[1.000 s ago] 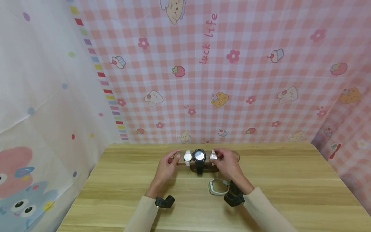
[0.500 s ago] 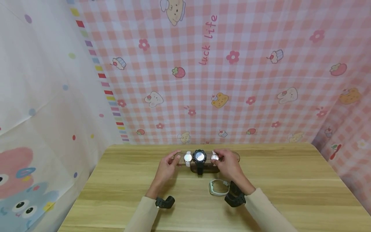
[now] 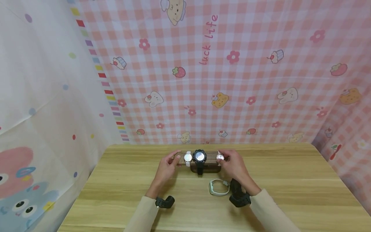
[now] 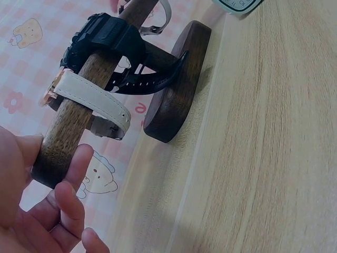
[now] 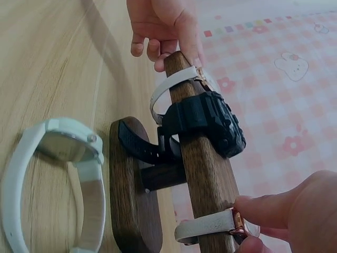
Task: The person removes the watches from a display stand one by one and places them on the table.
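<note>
A dark wooden watch stand (image 5: 208,174) has a horizontal bar on an oval base (image 3: 213,169). My left hand (image 3: 168,163) grips the bar's left end between thumb and fingers. Close to it, a white-strapped watch (image 4: 89,94) circles the bar. Beside that sits a chunky black watch (image 3: 199,156), its strap end hanging toward the base. My right hand (image 3: 234,165) pinches the case of another white-strapped watch (image 5: 208,225), looped round the bar toward its right end. On the table in front of the stand, a pale mint watch (image 3: 219,188) rests on its side with its strap forming a loop.
The wooden table (image 3: 121,187) backs onto a pink checked cloth (image 3: 179,112), with a white patterned cloth (image 3: 52,129) at left. Black wrist devices (image 3: 165,202) are worn on both forearms; the right one is close to the mint watch.
My right hand has slid rightward along the bar with the white-strapped watch, widening the gap to the black watch. The left hand stays at the bar's left end.
</note>
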`<state>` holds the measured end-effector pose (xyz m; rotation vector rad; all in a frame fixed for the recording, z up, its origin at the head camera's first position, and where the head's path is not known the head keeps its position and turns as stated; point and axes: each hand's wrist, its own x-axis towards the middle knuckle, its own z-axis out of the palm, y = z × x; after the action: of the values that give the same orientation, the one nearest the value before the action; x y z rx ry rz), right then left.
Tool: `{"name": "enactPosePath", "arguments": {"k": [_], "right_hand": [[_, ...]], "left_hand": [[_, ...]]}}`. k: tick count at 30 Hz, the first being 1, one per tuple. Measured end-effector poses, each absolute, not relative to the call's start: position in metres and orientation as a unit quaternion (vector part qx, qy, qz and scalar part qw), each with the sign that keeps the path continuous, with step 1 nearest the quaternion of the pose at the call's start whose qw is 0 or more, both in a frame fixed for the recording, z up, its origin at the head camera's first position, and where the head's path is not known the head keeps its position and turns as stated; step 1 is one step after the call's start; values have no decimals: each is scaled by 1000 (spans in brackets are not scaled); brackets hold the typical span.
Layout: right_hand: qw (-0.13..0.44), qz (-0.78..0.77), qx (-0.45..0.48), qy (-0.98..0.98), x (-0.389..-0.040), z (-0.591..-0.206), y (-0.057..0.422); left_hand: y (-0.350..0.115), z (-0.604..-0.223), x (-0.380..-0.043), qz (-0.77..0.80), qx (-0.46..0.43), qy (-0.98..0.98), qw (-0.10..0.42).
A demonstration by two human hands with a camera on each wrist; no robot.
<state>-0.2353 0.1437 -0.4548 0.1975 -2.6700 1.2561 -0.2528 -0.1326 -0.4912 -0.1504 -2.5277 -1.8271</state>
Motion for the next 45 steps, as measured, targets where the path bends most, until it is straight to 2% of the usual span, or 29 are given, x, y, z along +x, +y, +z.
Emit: {"name": "enactPosePath", "arguments": {"k": [9, 45], "right_hand": [[108, 418, 68, -899, -235, -455, 153], [82, 426, 27, -901, -227, -453, 197]], "left_hand": [[-132, -491, -253, -584, -49, -810, 13], [-132, -491, -252, -589, -53, -806, 12]]}}
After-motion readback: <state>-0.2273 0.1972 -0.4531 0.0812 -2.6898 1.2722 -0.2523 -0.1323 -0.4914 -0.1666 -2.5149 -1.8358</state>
